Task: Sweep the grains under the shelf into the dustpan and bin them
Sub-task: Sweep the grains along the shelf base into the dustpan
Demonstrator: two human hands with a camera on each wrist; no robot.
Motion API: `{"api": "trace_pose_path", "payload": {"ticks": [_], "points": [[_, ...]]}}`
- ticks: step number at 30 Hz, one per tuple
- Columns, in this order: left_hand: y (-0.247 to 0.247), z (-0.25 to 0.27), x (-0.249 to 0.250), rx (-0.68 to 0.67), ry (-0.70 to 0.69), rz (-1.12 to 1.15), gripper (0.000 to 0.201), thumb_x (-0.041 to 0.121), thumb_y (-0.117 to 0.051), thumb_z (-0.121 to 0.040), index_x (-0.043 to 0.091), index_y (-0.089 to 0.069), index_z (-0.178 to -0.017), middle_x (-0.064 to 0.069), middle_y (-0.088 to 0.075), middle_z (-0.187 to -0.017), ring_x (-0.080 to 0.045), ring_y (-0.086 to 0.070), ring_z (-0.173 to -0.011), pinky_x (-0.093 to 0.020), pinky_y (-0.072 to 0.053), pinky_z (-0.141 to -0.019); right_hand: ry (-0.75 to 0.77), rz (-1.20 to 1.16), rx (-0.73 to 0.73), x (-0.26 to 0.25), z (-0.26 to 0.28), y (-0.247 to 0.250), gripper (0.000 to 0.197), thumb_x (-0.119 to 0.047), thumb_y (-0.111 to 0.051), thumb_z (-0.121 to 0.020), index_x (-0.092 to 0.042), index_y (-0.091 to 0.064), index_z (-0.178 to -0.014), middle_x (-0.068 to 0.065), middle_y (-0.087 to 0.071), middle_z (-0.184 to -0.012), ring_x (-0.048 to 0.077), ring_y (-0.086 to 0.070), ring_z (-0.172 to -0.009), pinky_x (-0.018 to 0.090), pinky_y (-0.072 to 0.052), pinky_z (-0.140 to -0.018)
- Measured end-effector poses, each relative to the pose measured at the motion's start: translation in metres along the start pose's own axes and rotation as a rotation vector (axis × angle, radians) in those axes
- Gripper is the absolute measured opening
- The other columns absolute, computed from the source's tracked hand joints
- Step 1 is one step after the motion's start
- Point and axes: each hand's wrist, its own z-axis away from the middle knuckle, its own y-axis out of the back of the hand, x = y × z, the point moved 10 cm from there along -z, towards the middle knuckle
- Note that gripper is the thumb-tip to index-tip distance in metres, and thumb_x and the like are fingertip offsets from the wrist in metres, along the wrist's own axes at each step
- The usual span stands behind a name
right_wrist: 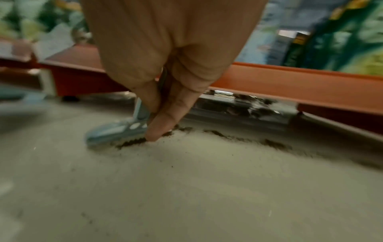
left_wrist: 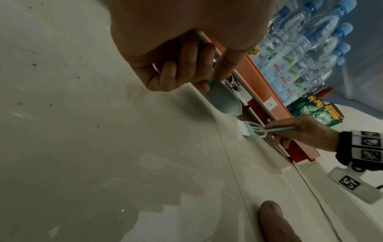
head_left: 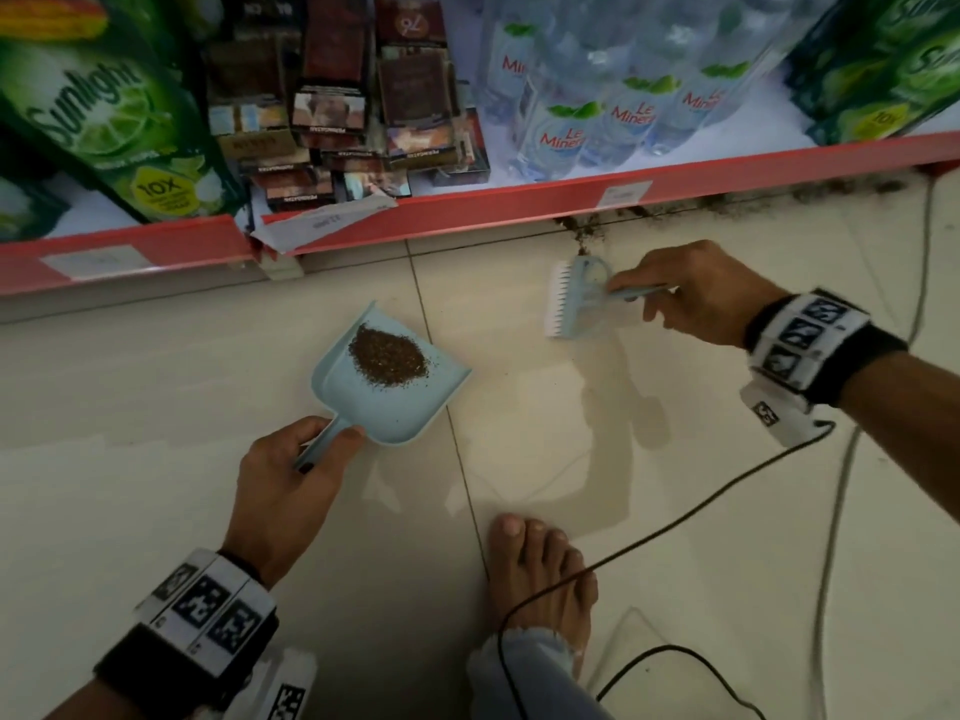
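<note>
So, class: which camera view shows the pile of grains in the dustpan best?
The head view: the dark pile of grains lies fully visible in the dustpan. The left wrist view shows only the pan's underside, no pile. The right wrist view shows neither.

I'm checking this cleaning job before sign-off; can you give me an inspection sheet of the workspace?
Surface: pale glossy tiled floor, scattered dark specks.
Job's things: light blue plastic dustpan carrying a brown grain heap; white-bristled light blue hand brush; dark grains left beneath the red shelf edge.
Clutter: loose paper price slip hanging off the shelf.
Grippers: left hand grips the dustpan handle; right hand holds the brush handle.
Cables: thin black cable crossing a bare foot.
Surroundings: water bottles, green detergent packs.
</note>
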Motion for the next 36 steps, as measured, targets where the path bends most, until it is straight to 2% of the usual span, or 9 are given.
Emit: {"api": "trace_pose_path", "payload": {"ticks": [2, 6, 11, 15, 19, 23, 28, 32, 36], "points": [[-0.003, 0.000, 0.004, -0.002, 0.001, 0.017, 0.037, 0.038, -0.068, -0.084, 0.006, -0.059, -0.067, 0.009, -0.041, -0.047, -0.018, -0.038, -0.053, -0.032, -0.033, -0.058, -0.100, -0.179, 0.067, 0.016, 0.007, 0.006, 0.050, 0.015, -0.059, -0.081, -0.022, -0.070, -0.113, 0.008, -0.069, -0.091, 0.026, -0.068, -0.069, 0.031, -0.058, -0.062], [-0.007, -0.001, 0.016, -0.001, -0.016, 0.028, 0.039, 0.043, -0.063, -0.079, 0.007, -0.058, -0.065, 0.009, -0.042, -0.046, -0.019, -0.039, -0.054, -0.033, -0.035, -0.059, -0.159, -0.482, 0.212, -0.004, 0.010, 0.002, 0.019, -0.027, -0.073, -0.086, -0.021, -0.073, -0.103, -0.004, -0.069, -0.092, 0.014, -0.066, -0.071, 0.024, -0.057, -0.068], [-0.007, -0.009, 0.023, 0.000, -0.067, 0.010, 0.043, 0.042, -0.065, -0.084, 0.003, -0.058, -0.069, 0.007, -0.042, -0.047, -0.010, -0.036, -0.049, -0.032, -0.034, -0.055, -0.116, -0.706, 0.159, -0.053, -0.011, -0.029, 0.022, -0.010, -0.069, -0.090, -0.008, -0.065, -0.111, 0.009, -0.063, -0.078, 0.013, -0.058, -0.060, 0.026, -0.054, -0.058], [-0.003, -0.012, 0.021, -0.032, -0.044, 0.024, 0.041, 0.056, -0.057, -0.071, 0.015, -0.064, -0.069, 0.007, -0.045, -0.046, -0.007, -0.036, -0.046, -0.031, -0.034, -0.057, -0.144, -0.292, 0.087, -0.061, -0.015, -0.040, 0.014, -0.019, -0.073, -0.084, -0.017, -0.073, -0.097, -0.004, -0.068, -0.083, 0.011, -0.061, -0.071, 0.031, -0.055, -0.075], [0.006, -0.008, 0.016, -0.028, -0.051, 0.024, 0.041, 0.055, -0.058, -0.071, 0.015, -0.065, -0.070, 0.008, -0.044, -0.045, -0.005, -0.036, -0.045, -0.029, -0.033, -0.056, -0.204, -0.010, 0.192, -0.036, 0.000, 0.000, 0.010, -0.012, -0.069, -0.079, -0.015, -0.074, -0.086, 0.009, -0.072, -0.088, 0.032, -0.067, -0.082, 0.033, -0.052, -0.076], [0.013, -0.002, 0.011, -0.007, -0.086, 0.066, 0.040, 0.052, -0.060, -0.071, 0.013, -0.058, -0.062, 0.007, -0.043, -0.048, -0.005, -0.037, -0.048, -0.024, -0.033, -0.049, -0.200, -0.187, 0.297, -0.034, 0.007, 0.023, 0.008, -0.013, -0.072, -0.084, -0.017, -0.074, -0.091, 0.001, -0.072, -0.088, 0.020, -0.067, -0.077, 0.027, -0.052, -0.074], [0.029, 0.006, 0.002, -0.006, -0.135, 0.080, 0.031, 0.047, -0.061, -0.074, 0.020, -0.056, -0.059, 0.006, -0.045, -0.049, -0.003, -0.039, -0.047, -0.018, -0.033, -0.046, -0.087, -0.532, 0.302, -0.104, -0.054, -0.013, 0.008, -0.007, -0.070, -0.088, -0.006, -0.073, -0.095, 0.001, -0.070, -0.086, 0.003, -0.058, -0.066, 0.026, -0.049, -0.069], [0.042, 0.006, -0.003, 0.021, -0.176, 0.010, 0.021, 0.035, -0.063, -0.079, 0.029, -0.058, -0.059, 0.008, -0.051, -0.049, -0.002, -0.043, -0.046, -0.011, -0.033, -0.045, -0.112, -0.477, 0.215, -0.149, -0.095, -0.053, 0.012, -0.016, -0.072, -0.087, -0.010, -0.074, -0.097, 0.001, -0.074, -0.097, 0.016, -0.065, -0.087, 0.028, -0.052, -0.081], [0.053, -0.002, -0.011, 0.027, -0.174, 0.021, 0.027, 0.049, -0.058, -0.073, 0.024, -0.058, -0.062, 0.005, -0.050, -0.050, -0.004, -0.042, -0.047, -0.012, -0.031, -0.045, -0.287, -0.165, 0.195, -0.121, -0.086, -0.047, 0.012, -0.016, -0.068, -0.082, -0.017, -0.076, -0.090, 0.005, -0.076, -0.092, 0.024, -0.068, -0.089, 0.031, -0.055, -0.084]]}}
